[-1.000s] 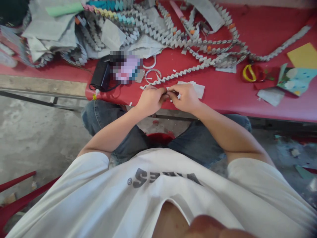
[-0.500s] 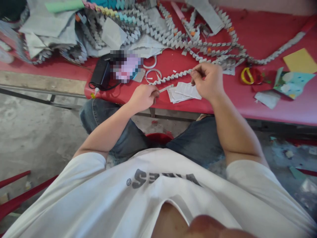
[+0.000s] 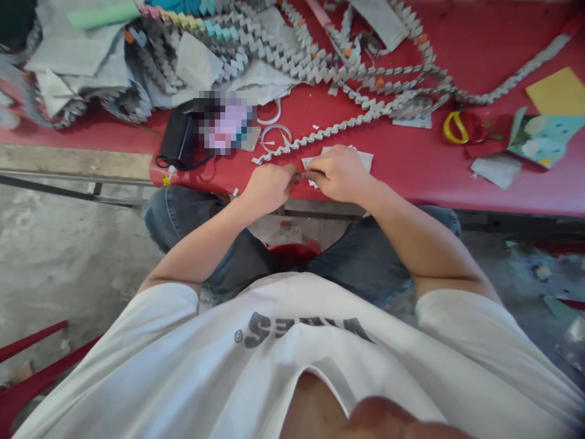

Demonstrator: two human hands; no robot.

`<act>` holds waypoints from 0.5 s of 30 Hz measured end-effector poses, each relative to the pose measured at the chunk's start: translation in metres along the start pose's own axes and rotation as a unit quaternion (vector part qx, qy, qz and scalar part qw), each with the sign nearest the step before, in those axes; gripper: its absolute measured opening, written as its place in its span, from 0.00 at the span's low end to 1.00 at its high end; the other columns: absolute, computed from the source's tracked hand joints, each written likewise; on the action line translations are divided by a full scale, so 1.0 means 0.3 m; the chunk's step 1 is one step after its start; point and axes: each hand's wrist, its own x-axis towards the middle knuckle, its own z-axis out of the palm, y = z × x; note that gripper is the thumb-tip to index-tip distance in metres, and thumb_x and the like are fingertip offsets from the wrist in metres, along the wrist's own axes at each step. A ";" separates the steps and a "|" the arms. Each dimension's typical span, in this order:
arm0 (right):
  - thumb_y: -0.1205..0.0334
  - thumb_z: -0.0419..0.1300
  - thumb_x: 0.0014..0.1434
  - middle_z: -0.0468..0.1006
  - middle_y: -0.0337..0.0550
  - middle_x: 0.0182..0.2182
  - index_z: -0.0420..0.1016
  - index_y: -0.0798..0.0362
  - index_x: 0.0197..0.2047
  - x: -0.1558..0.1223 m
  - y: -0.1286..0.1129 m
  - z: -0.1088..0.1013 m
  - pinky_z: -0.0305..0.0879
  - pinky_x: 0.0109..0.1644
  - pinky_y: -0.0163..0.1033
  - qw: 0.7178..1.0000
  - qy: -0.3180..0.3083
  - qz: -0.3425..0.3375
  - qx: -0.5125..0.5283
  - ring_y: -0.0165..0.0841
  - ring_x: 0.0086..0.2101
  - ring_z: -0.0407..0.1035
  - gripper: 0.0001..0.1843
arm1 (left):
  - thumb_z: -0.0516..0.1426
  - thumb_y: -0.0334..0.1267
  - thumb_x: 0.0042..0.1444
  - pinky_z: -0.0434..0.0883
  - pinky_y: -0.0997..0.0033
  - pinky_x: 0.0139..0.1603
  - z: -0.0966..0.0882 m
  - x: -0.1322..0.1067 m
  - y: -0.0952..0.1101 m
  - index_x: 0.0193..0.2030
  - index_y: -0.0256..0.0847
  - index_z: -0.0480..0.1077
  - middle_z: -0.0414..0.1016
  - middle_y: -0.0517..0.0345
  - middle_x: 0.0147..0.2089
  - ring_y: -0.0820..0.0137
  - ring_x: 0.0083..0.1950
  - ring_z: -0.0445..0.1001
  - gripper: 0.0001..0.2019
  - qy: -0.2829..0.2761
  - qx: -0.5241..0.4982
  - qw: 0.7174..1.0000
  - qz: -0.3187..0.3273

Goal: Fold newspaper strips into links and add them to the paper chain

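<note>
My left hand (image 3: 269, 186) is closed in a pinch just over the front edge of the red table. Facing it, my right hand (image 3: 342, 172) is also pinched, its fingertips almost meeting the left ones. A narrow paper strip (image 3: 303, 175) runs between them, mostly hidden by the fingers. Under and behind the right hand lies a small pile of printed paper pieces (image 3: 364, 161). Beyond both hands stretches a zigzag chain of folded paper (image 3: 325, 132), its free end lying near my left hand and touched by neither.
More folded-paper chains (image 3: 315, 72) and loose sheets heap along the back of the red table (image 3: 411, 174). A black box-shaped device (image 3: 177, 139) with a cable stands left, beside a blurred-out object and clear rings (image 3: 275, 139). Yellow-handled scissors (image 3: 456, 128) and coloured paper (image 3: 543, 141) lie right.
My right hand has left the folded chain and come left and nearer, meeting my left hand at the strip. The chain's free end now lies farther left, on the table.
</note>
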 end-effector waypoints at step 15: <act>0.39 0.53 0.82 0.85 0.49 0.45 0.85 0.43 0.62 -0.021 0.056 -0.054 0.72 0.53 0.55 0.993 0.095 -0.068 -0.023 0.47 0.47 0.78 0.25 | 0.63 0.40 0.71 0.82 0.67 0.44 -0.043 0.006 -0.051 0.52 0.38 0.87 0.87 0.52 0.38 0.70 0.37 0.83 0.12 0.099 -0.399 0.907 -0.091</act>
